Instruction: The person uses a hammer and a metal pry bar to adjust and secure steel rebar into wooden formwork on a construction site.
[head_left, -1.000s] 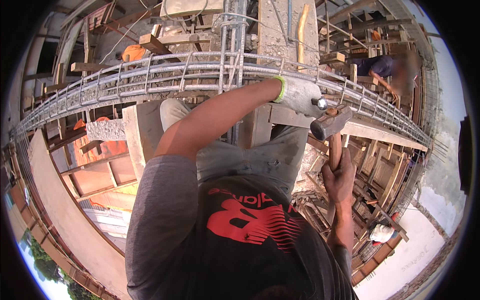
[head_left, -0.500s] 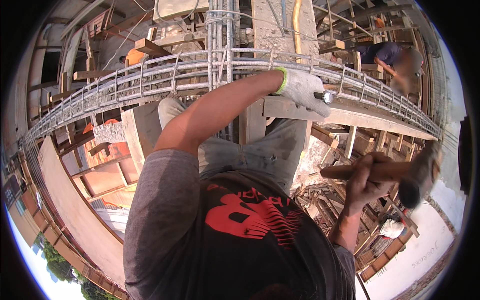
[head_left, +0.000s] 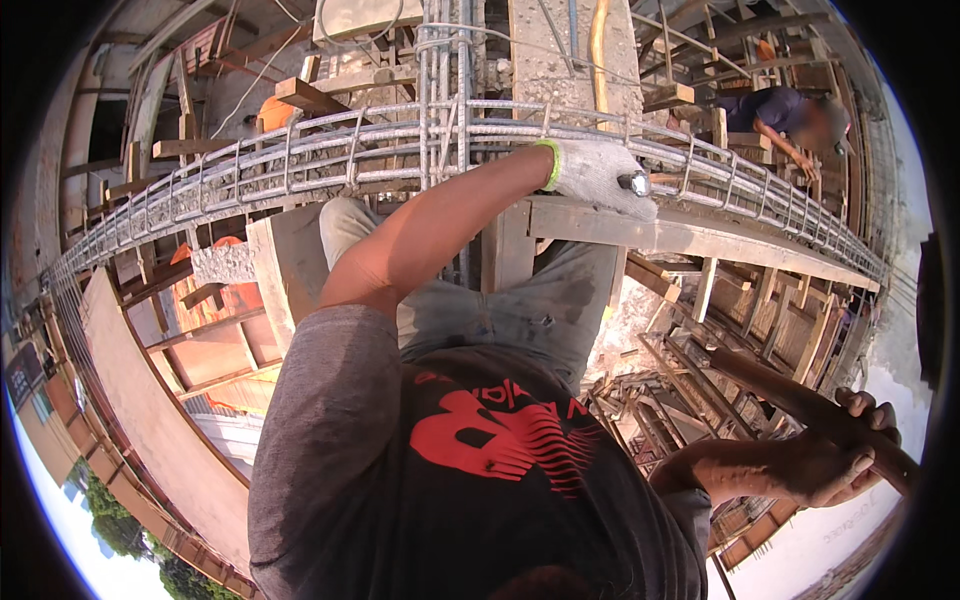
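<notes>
My left hand point(head_left: 598, 178), in a pale knit glove with a bright green cuff, reaches across to the right and closes around a chisel point(head_left: 634, 184). Only the shiny round end of that tool shows; the rest is hidden by the glove and beam. It is beside the rebar cage point(head_left: 340, 150), above a wooden board point(head_left: 690, 235). Bare and raised out to the right, my right hand point(head_left: 850, 455) grips the wooden handle of a hammer point(head_left: 775, 390). The hammer's head lies past the dark rim of the picture.
Upright rebar point(head_left: 442, 90) crosses the cage in front of me. A concrete column point(head_left: 560, 70) with a yellow hose point(head_left: 600, 60) rises beyond. Another person point(head_left: 775, 115) bends at the far right. Timber props and scraps point(head_left: 690, 390) lie below on the right.
My right hand has swung the hammer outward, right and down, carrying its head out of view. My gloved left hand has shifted slightly left, still around the chisel. The other person's arm has moved.
</notes>
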